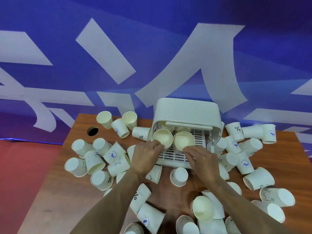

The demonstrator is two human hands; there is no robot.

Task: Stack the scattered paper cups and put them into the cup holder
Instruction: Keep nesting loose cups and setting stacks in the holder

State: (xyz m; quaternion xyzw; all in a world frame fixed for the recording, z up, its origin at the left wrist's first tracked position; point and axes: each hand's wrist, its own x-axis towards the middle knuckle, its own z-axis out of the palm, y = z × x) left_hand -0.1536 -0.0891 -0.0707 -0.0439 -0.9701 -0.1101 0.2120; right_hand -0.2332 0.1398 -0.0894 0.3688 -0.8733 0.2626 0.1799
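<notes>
A white cup holder [186, 109] with a raised lid and a slatted tray [175, 157] stands at the back middle of the wooden table [55, 183]. Two cream paper cups lie on the tray with their mouths toward me. My left hand [146, 157] grips the rim of the left cup [163, 138]. My right hand [201, 160] pinches the rim of the right cup [184, 142]. Whether each is a single cup or a stack is hidden. Several loose cups lie scattered around the holder, such as one [179, 176] just in front of it.
Cups crowd the table left [94, 162], right [244, 162] and near me [202, 211], many tipped over. A round cable hole [92, 131] is at the back left. A blue banner with white lettering [152, 56] hangs behind. Red floor [20, 174] lies left.
</notes>
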